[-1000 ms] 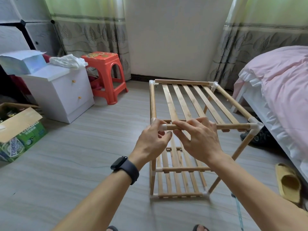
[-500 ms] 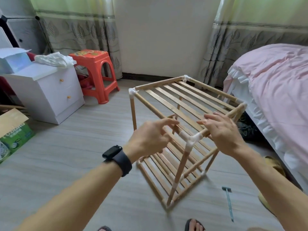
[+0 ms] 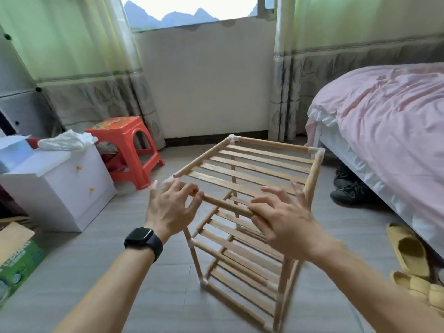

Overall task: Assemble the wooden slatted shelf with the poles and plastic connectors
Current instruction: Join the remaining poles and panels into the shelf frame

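Observation:
The wooden slatted shelf [image 3: 252,164] stands upright on the floor with three slatted tiers, joined by white plastic connectors [image 3: 319,151] at its corners. Both hands are on its near top pole [image 3: 225,205]. My left hand [image 3: 170,210], a black watch on its wrist, covers the near left corner, its bent fingertips touching the pole. My right hand [image 3: 286,222] rests on the pole's right part with fingers spread. The near right corner is hidden under it.
A white drawer cabinet [image 3: 60,188] and an orange stool [image 3: 125,140] stand left of the shelf. A bed with pink bedding [image 3: 384,116] fills the right side, with black shoes [image 3: 348,188] and yellow slippers [image 3: 408,251] beside it. A cardboard box [image 3: 16,255] lies at the near left.
The shelf has been turned about its upright axis on the floor, and both hands have shifted along its top frame. The camera has tilted up, showing the window.

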The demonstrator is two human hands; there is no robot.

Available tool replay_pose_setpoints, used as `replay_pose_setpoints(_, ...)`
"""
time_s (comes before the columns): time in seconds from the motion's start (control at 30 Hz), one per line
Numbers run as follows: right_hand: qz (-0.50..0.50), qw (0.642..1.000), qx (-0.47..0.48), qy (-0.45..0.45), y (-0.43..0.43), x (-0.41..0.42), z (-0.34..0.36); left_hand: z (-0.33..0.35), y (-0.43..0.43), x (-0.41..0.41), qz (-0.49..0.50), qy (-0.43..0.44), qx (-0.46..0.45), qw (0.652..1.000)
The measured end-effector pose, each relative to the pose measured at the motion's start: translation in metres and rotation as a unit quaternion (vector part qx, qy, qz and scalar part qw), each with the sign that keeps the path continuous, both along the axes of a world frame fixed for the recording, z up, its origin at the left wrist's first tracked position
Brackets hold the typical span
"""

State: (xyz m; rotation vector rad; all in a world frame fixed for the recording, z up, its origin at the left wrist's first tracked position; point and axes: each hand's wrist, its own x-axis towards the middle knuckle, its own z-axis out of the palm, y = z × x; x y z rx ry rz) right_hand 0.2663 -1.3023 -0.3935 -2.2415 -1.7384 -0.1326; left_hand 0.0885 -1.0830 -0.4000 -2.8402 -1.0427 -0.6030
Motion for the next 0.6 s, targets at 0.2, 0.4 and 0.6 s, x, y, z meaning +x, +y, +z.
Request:
replay_pose_setpoints(0.2, -0.100, 0.991, 0.043, 0.076, -0.018, 0.020, 0.018, 0.010, -0.041, -0.014, -0.066, -0.209, 0.032, 0.975)
replay_pose_setpoints(0.4, -0.026, 0.997, 0.009, 0.078, 0.005, -0.027, 0.004, 0.008, -0.039, -0.040, 0.084, -0.169, -0.361, 0.913)
replay_pose_setpoints(0.6, 0.058, 0.998, 0.011, 0.036, 0.033, -0.077, -0.006, 0.004, -0.063, -0.045, 0.003, -0.201, -0.472, 0.858)
